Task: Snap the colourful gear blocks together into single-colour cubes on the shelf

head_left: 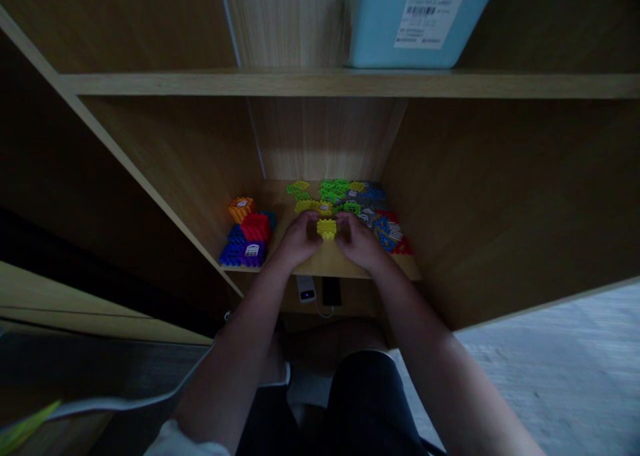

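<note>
Between my two hands is a small yellow block of toothed interlocking plastic tiles point(327, 229), above the front part of the shelf. My left hand point(301, 238) grips its left side with curled fingers and thumb. On the other side, my right hand point(357, 241) holds its right edge in the same way. Just behind the hands lie yellow tiles point(305, 206), one with a small window piece. Farther back are green tiles point(334, 189). Blue, grey and red tiles point(387, 233) spread over the right of the shelf, partly hidden by my right hand.
On the left stand built cubes: an orange one point(241, 209), a red one point(256, 227) and purple-blue ones point(243, 249). A light-blue bin point(420, 23) sits on the upper shelf point(210, 84). Below are a white device point(306, 289) and a dark phone-like device point(331, 291) with a cable.
</note>
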A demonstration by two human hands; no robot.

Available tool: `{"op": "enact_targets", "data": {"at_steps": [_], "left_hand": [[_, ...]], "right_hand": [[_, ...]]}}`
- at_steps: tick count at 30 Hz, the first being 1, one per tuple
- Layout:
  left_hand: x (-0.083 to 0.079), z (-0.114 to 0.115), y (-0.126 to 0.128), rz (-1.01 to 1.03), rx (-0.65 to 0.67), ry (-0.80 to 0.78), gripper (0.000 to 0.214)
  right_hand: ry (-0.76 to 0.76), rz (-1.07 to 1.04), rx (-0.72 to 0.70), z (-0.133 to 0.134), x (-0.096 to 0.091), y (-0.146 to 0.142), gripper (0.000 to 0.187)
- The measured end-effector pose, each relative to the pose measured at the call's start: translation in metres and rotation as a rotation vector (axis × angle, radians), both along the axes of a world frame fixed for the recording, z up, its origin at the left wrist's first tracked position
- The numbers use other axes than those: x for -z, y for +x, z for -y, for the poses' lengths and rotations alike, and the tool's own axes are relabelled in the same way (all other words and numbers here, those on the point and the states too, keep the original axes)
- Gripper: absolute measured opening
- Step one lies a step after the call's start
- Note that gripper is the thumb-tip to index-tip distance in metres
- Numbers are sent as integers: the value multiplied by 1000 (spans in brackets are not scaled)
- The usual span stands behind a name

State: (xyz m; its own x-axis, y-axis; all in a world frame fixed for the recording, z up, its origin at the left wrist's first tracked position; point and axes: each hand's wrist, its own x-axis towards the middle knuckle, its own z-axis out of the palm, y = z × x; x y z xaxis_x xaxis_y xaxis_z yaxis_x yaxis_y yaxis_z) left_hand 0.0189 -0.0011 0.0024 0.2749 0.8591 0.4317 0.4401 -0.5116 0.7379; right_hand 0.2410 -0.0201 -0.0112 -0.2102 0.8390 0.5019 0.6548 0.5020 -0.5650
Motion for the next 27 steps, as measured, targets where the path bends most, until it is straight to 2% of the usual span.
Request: {"op": "enact_targets", "data": {"at_steps": [12, 27], "left_hand": [[-6, 3, 2, -8, -6, -16, 53], [3, -2, 0, -12, 0, 14, 57]], "right_hand": [[7, -6, -3, -1, 0, -1, 52], [10, 8, -4, 0, 1, -1, 52]]}}
